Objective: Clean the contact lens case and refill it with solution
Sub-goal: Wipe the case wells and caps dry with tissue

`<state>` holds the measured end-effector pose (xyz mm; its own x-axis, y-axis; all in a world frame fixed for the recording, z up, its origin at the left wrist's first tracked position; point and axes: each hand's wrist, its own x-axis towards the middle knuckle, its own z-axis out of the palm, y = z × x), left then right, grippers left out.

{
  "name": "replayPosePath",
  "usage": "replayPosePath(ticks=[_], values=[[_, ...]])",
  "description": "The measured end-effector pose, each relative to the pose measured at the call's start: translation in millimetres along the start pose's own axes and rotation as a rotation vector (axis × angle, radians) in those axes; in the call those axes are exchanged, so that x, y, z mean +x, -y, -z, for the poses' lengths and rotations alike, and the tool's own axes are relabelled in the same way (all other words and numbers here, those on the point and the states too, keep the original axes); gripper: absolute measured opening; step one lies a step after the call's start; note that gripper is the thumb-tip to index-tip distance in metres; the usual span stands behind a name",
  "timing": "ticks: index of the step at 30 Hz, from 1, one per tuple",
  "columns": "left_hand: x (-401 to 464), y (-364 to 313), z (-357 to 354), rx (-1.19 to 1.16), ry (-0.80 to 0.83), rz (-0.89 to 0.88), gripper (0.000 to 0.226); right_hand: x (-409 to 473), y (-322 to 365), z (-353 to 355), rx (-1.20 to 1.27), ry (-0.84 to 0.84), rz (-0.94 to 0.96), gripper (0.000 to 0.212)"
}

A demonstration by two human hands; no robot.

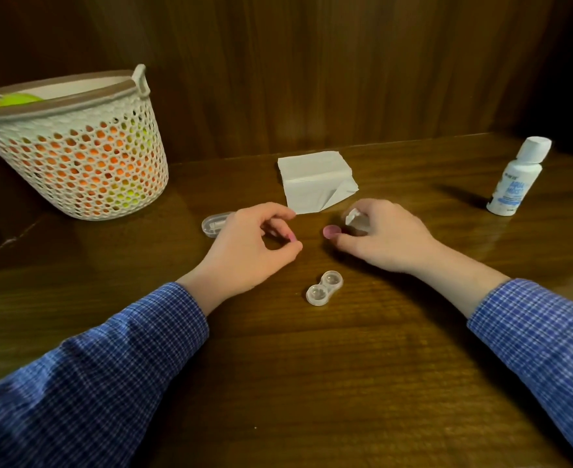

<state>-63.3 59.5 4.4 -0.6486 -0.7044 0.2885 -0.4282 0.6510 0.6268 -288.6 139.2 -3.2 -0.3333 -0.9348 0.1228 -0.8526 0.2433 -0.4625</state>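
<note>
Lens case point(324, 288), one, transparent, with two round wells, both uncapped, lies on the table point(312, 383) between the two forearms, near the wrists and touched by neither. Two pink caps are visible: one point(291, 237) pinched between thumb and fingers of the left hand point(256, 246), one point(331, 231) lying on the table at the thumb tip of the right hand point(384, 233). The right hand's fingers are curled round one small crumpled white tissue piece point(354, 218). Both hands rest low over the table, apart from each other. One folded white tissue stack point(315, 180) lies just beyond the hands. One clear oval container point(215, 225) lies beside the left hand. One white solution bottle point(518, 175), capped and upright, stands far right. One perforated white basket point(75, 143) holding orange and green items stands far left. Both sleeves point(85, 383) are blue checked.
</note>
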Motion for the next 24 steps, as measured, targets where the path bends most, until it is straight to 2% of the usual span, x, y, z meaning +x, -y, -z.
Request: replayPosePath(ticks=[2,8,12,15,17,18,21,24], values=[[0,0,2,0.036,0.045,-0.002,0.041,5,3,-3,-0.089,-0.003,0.042,0.049],[0,0,7,0.128,0.089,-0.019,0.021,9,3,-5,-0.047,0.002,0.091,0.038],[-1,-1,5,0.198,0.108,-0.035,0.026,-2,6,-1,0.179,-0.058,0.194,0.025],[-3,-5,4,0.165,0.019,-0.028,0.025,-16,18,0,0.287,-0.09,0.304,0.019],[-3,-9,6,-0.029,-0.084,0.045,0.018,-23,26,0,0.325,-0.093,0.364,0.021],[-3,-11,8,-0.191,-0.082,0.106,0.019,-26,28,-1,0.338,-0.097,0.395,0.022],[-6,-21,12,-0.726,0.174,0.293,0.026,-34,34,2,0.407,-0.149,0.486,0.021],[-9,-24,12,-1.028,0.411,0.358,0.034,-39,37,4,0.444,-0.211,0.541,0.021]])
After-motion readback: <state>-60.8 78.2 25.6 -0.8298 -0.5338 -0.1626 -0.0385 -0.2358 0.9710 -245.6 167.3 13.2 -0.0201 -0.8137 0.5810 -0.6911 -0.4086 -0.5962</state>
